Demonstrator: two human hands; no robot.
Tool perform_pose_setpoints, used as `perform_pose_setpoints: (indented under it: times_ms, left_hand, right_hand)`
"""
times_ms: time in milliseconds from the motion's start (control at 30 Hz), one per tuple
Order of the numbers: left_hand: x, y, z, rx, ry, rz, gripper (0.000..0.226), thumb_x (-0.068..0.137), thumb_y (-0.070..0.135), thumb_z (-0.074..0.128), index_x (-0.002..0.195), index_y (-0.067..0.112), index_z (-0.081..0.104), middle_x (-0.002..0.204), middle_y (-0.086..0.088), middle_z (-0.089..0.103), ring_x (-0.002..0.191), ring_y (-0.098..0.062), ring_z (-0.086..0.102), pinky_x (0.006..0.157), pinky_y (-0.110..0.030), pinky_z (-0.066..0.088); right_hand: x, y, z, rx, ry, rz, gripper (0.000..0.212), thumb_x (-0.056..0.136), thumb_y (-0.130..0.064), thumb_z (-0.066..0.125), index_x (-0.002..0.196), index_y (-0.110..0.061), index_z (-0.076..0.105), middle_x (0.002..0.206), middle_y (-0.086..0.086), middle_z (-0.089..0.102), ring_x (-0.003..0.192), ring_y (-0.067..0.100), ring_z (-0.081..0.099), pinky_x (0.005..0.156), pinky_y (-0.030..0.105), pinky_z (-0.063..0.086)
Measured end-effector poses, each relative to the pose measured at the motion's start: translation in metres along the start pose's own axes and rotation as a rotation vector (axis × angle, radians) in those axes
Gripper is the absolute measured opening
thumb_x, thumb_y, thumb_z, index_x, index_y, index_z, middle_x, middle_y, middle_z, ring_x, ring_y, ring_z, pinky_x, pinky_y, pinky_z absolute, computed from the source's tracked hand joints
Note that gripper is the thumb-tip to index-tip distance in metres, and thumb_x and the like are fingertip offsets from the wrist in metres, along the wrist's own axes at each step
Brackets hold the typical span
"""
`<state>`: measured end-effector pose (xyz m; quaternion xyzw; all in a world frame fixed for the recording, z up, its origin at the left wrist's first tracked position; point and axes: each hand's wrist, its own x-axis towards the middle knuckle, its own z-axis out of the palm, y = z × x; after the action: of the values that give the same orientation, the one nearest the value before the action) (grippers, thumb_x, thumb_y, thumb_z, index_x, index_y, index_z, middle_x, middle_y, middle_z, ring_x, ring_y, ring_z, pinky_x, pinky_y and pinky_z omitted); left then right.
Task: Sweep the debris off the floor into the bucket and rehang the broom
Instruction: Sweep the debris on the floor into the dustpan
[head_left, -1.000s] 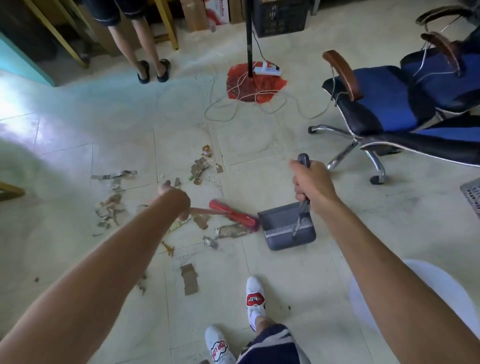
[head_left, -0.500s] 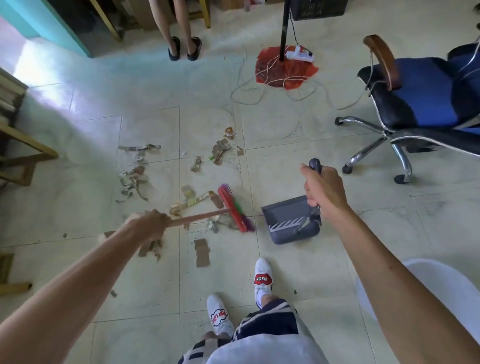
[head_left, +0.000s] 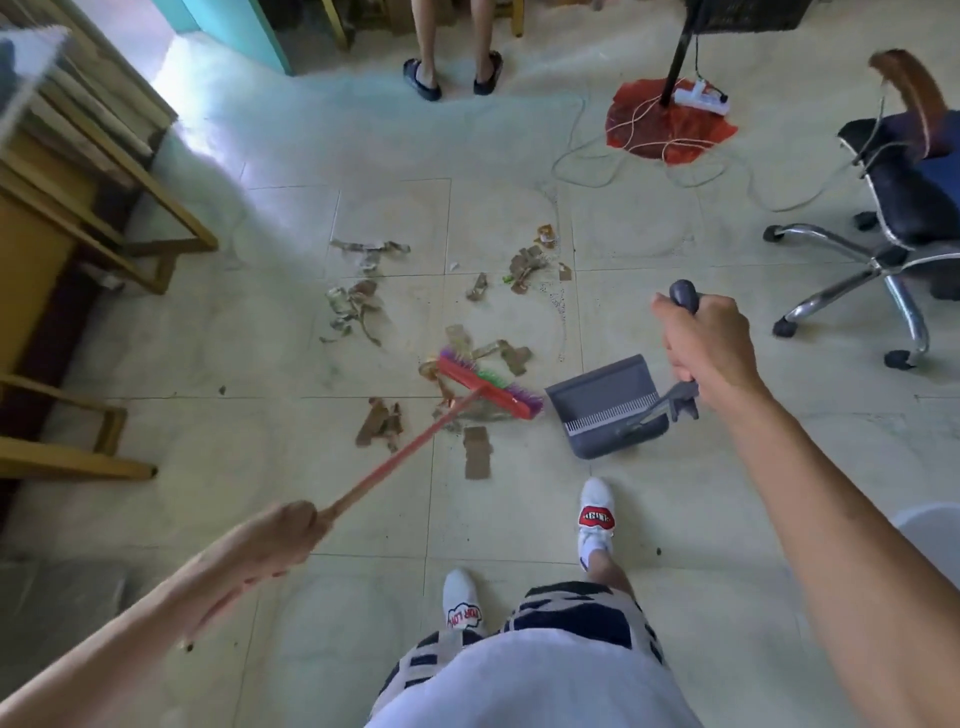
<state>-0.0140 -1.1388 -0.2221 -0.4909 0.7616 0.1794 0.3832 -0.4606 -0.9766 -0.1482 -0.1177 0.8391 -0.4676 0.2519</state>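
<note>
My left hand (head_left: 278, 535) grips the red handle of a broom (head_left: 483, 387), whose red head with purple and green bristles rests on the tiled floor just left of a grey dustpan (head_left: 608, 405). My right hand (head_left: 706, 343) is closed around the dustpan's upright grey handle. Brown and grey debris (head_left: 358, 306) lies scattered on the tiles beyond and beside the broom head, with a cardboard strip (head_left: 477, 452) in front of it. No bucket is clearly in view.
A blue and black office chair (head_left: 904, 208) stands at the right. Wooden furniture (head_left: 78, 208) lines the left. Another person's feet in sandals (head_left: 452, 78) stand at the far side, near a red mat (head_left: 670, 127) with a power strip and cables. My own feet (head_left: 595, 519) are below the dustpan.
My left hand has drawn back toward me along the broom, and the broom head has swung to sit angled beside the dustpan. The view has shifted left; the dustpan stays put.
</note>
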Motion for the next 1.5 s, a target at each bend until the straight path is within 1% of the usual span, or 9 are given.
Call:
perform_pose_setpoints:
  times_ms: [167,333,500,633,800,1133,1300,1433,1500]
  left_hand:
    - [-0.041,0.003,0.076,-0.257,-0.136,-0.021,0.042,0.106,0.033,0.037,0.074,0.01,0.053,0.061,0.0,0.061,0.03,-0.004,0.052,0.031,-0.017,0.041]
    - [-0.02,0.057,0.065,-0.433,-0.179,0.007,0.019,0.102,0.011,0.045,0.112,-0.001,0.055,0.07,-0.004,0.057,0.031,-0.005,0.051,0.026,-0.015,0.037]
    - [-0.02,0.03,0.026,-0.452,-0.129,0.056,0.024,0.104,0.022,0.045,0.103,0.002,0.058,0.065,0.0,0.058,0.043,-0.008,0.051,0.033,-0.019,0.039]
    - [-0.045,-0.048,0.06,-0.486,-0.135,0.011,0.024,0.106,0.024,0.04,0.102,0.007,0.057,0.076,-0.002,0.057,0.042,-0.006,0.045,0.034,-0.015,0.036]
    - [-0.074,-0.126,0.095,-0.504,-0.055,-0.081,0.022,0.105,0.025,0.041,0.098,0.021,0.062,0.064,0.004,0.058,0.034,-0.002,0.044,0.034,-0.014,0.037]
    - [0.058,-0.145,-0.001,-0.418,-0.03,-0.089,0.024,0.097,0.016,0.044,0.092,0.005,0.065,0.059,0.0,0.061,0.044,-0.013,0.055,0.039,-0.021,0.041]
    - [0.092,-0.147,-0.053,-0.491,-0.106,0.039,0.028,0.102,0.012,0.046,0.121,-0.006,0.055,0.081,-0.011,0.065,0.046,-0.014,0.053,0.041,-0.025,0.046]
    - [0.085,-0.193,-0.066,-0.466,-0.087,0.059,0.03,0.102,0.012,0.05,0.128,-0.001,0.058,0.1,-0.013,0.07,0.074,-0.021,0.066,0.057,-0.028,0.055]
    - [0.089,-0.218,-0.064,-0.375,-0.092,0.089,0.029,0.104,0.012,0.044,0.127,-0.001,0.057,0.103,-0.013,0.072,0.069,-0.018,0.064,0.055,-0.025,0.056]
  right_hand:
    - [-0.054,0.0,0.054,-0.07,0.005,0.03,0.029,0.085,-0.036,0.06,0.067,-0.015,0.051,0.063,0.009,0.051,0.049,0.02,0.043,0.033,0.016,0.032]
    - [-0.091,0.003,0.094,-0.029,0.018,0.095,0.027,0.085,-0.033,0.061,0.067,-0.014,0.053,0.06,0.007,0.054,0.032,0.014,0.041,0.031,0.013,0.03]
    - [-0.108,0.002,0.114,0.068,0.034,0.143,0.026,0.082,-0.03,0.062,0.064,-0.017,0.048,0.053,0.002,0.05,0.025,0.008,0.036,0.032,0.016,0.03]
    - [-0.109,-0.005,0.121,0.087,-0.037,0.13,0.028,0.084,-0.03,0.064,0.064,-0.018,0.049,0.048,-0.002,0.049,0.028,0.008,0.038,0.034,0.018,0.03]
    - [-0.112,-0.019,0.14,0.116,-0.082,0.132,0.028,0.082,-0.027,0.066,0.062,-0.018,0.048,0.034,-0.011,0.044,0.027,0.007,0.036,0.032,0.015,0.028]
    - [-0.151,-0.062,0.274,-0.167,-0.064,0.017,0.034,0.09,-0.024,0.062,0.058,-0.014,0.053,0.054,0.003,0.054,0.037,0.016,0.046,0.033,0.02,0.034]
    - [-0.173,-0.086,0.324,-0.225,0.011,0.048,0.034,0.087,-0.026,0.062,0.058,-0.012,0.053,0.053,0.004,0.053,0.038,0.018,0.048,0.027,0.017,0.031]
    - [-0.187,-0.105,0.355,-0.142,0.017,0.13,0.027,0.088,-0.024,0.063,0.066,-0.01,0.055,0.053,0.004,0.054,0.02,0.004,0.041,0.025,0.01,0.027]
    - [-0.192,-0.112,0.37,-0.109,0.0,0.155,0.026,0.088,-0.024,0.062,0.067,-0.011,0.054,0.053,0.003,0.053,0.019,0.003,0.036,0.026,0.011,0.026]
